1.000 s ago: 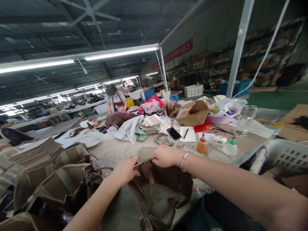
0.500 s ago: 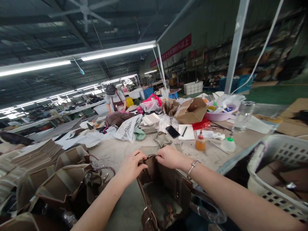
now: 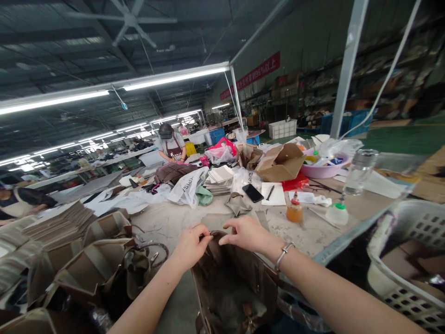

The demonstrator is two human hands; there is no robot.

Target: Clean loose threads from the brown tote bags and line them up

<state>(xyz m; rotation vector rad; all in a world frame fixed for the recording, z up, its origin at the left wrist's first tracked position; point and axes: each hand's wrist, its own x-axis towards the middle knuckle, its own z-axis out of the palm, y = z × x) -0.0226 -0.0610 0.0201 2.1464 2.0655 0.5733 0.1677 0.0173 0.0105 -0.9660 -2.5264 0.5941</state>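
A dark brown handbag (image 3: 229, 287) stands open-mouthed at the near edge of the worktable, its top rim pointing away from me. My left hand (image 3: 191, 246) pinches the rim's far left corner with closed fingers. My right hand (image 3: 245, 233), a silver bracelet on its wrist, pinches the same rim just to the right. The two hands are almost touching over the bag's far edge. The inside of the bag shows a dark lining.
Several tan bags (image 3: 93, 269) crowd the left. Farther out on the table (image 3: 167, 222) lie a phone (image 3: 252, 192), notepad (image 3: 272, 193), amber glue bottle (image 3: 294, 211), white bottle (image 3: 337, 214) and cardboard box (image 3: 281, 162). A white crate (image 3: 410, 255) sits right. A person in an apron (image 3: 172, 146) works beyond.
Both hands have slid closer together along the bag's far rim, the right hand's fingers now stretched toward the left. The view has shifted slightly.
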